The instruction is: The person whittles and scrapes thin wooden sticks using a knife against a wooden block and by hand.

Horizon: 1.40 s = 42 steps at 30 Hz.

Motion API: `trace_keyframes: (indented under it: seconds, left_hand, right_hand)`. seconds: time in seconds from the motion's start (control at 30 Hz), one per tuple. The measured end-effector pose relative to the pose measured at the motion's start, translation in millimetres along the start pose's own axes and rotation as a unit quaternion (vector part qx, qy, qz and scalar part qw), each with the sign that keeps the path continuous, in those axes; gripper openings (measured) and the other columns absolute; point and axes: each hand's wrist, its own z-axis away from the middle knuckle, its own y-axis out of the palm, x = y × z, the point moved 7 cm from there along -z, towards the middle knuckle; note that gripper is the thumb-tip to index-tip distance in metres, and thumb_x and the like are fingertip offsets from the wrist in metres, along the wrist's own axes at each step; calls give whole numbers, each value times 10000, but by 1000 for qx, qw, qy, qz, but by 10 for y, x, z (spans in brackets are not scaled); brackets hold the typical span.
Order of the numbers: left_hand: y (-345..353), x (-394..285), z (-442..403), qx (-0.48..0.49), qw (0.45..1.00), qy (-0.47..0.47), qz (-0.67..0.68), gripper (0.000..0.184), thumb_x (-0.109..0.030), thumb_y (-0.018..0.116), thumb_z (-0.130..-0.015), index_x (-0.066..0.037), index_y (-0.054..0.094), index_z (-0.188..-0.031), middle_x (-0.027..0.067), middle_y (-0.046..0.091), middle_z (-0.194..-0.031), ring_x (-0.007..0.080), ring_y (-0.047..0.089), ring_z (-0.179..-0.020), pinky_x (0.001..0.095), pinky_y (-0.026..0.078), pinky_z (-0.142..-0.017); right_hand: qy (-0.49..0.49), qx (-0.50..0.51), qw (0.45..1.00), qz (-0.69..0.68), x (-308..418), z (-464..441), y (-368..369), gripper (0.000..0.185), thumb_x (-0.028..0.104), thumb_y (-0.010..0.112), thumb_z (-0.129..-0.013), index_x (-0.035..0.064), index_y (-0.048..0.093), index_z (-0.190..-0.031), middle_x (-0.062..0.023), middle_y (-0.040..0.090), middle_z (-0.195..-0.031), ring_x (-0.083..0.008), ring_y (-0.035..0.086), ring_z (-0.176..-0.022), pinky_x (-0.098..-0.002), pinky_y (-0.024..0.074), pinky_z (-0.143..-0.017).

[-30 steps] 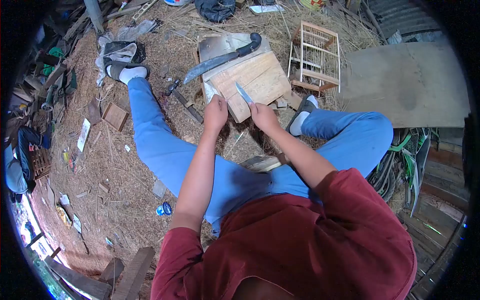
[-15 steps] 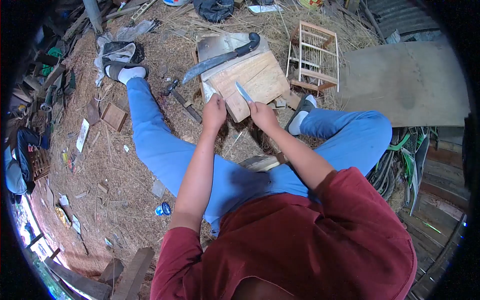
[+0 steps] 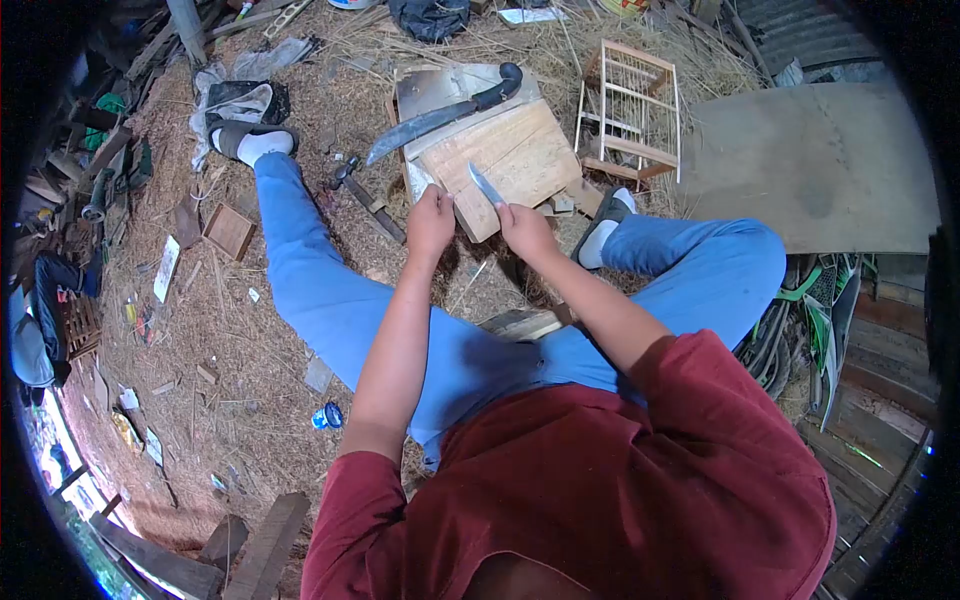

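My right hand [image 3: 527,232] is closed around the handle of a knife [image 3: 484,182], whose blade points up and left over a pale wooden block [image 3: 530,150]. Left of the block's near corner, my left hand [image 3: 431,220] has its fingers pinched together; whatever is between them is too small to tell. Across the far part of the block and the board behind it lies a machete [image 3: 425,122] with a dark curved handle. A hammer [image 3: 368,196] rests on the ground to the left of my left hand.
A slatted wooden cage frame [image 3: 636,110] stands right of the block, beside a large flat board [image 3: 810,165]. Shavings and straw cover the ground. A small wooden tray [image 3: 229,232] and a blue container [image 3: 326,416] lie to the left. My outstretched legs flank the block.
Both hands stay almost in place, with the knife still in my right hand. The whole view has shifted very slightly.
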Motion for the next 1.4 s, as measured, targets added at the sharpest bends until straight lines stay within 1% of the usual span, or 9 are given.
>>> trace_keyframes:
  seconds: [0.3, 0.4, 0.5, 0.63, 1.1, 1.23, 1.3, 1.33, 1.4]
  left_hand:
    - [0, 8, -7, -6, 1000, -10, 4, 261, -257, 596, -989, 0, 603, -944, 254, 647, -804, 431, 650, -763, 474, 492, -691]
    - [-4, -22, -24, 2, 1000, -15, -5, 239, -239, 589, -986, -4, 589, -945, 269, 655, -817, 470, 650, -803, 513, 494, -712]
    - [-16, -12, 6, 5, 1000, -15, 0, 247, -239, 581, -987, 2, 586, -934, 274, 648, -812, 471, 645, -794, 513, 489, -708]
    - [1, -13, -30, 21, 999, -35, 2, 257, -259, 579, -995, -6, 595, -954, 253, 646, -814, 442, 642, -775, 476, 491, -715]
    - [-11, -72, 0, -13, 1000, 14, 6, 227, -236, 596, -985, -15, 573, -936, 245, 628, -801, 432, 627, -750, 469, 480, -680]
    - [2, -55, -11, -5, 1000, -1, 11, 228, -234, 610, -984, -19, 566, -922, 226, 608, -757, 397, 607, -696, 453, 473, -657]
    - [14, -6, 12, -13, 1000, 15, 20, 233, -235, 616, -983, -19, 562, -917, 218, 598, -739, 384, 592, -670, 448, 469, -648]
    - [24, 8, 11, -8, 1000, 8, 17, 238, -242, 620, -984, -20, 566, -920, 209, 587, -727, 356, 578, -651, 437, 464, -638]
    - [30, 11, -28, -7, 1000, 3, 14, 244, -250, 625, -985, -21, 569, -922, 201, 576, -714, 327, 563, -631, 426, 458, -629]
  right_hand:
    - [0, 9, 1000, 8, 38, 115, 115, 445, 385, 504, -1033, 12, 718, -919, -278, 673, -871, -478, 654, -818, -528, 523, -755]
    - [-73, 44, 994, 69, 195, 139, 51, 471, 384, 481, -1047, 1, 707, -893, -277, 669, -854, -464, 664, -813, -521, 527, -743]
    - [15, -6, 1000, 20, -49, -96, -95, 462, 409, 497, -1031, 25, 713, -892, -274, 673, -858, -467, 665, -823, -538, 526, -754]
    - [-56, 11, 996, 74, 146, 227, 60, 492, 406, 481, -1044, 2, 708, -878, -276, 669, -836, -458, 668, -801, -535, 521, -736]
    - [-17, -17, 999, 23, 68, 99, -21, 459, 415, 491, -1033, 31, 717, -920, -279, 670, -850, -470, 658, -814, -543, 521, -751]
    - [-75, 24, 995, 61, 170, 67, -15, 489, 415, 484, -1038, 3, 709, -901, -275, 674, -849, -472, 657, -803, -530, 524, -753]
    - [25, -4, 999, 25, -1, -8, -9, 462, 409, 488, -1035, 26, 723, -926, -274, 679, -863, -468, 664, -824, -529, 532, -773]
    - [-53, -26, 998, 27, 134, 83, 22, 468, 406, 488, -1035, 19, 722, -917, -279, 675, -859, -472, 661, -817, -528, 531, -768]
    - [-44, 34, 997, 56, 141, 169, 116, 474, 408, 492, -1033, 4, 714, -919, -277, 674, -860, -474, 656, -813, -526, 530, -761]
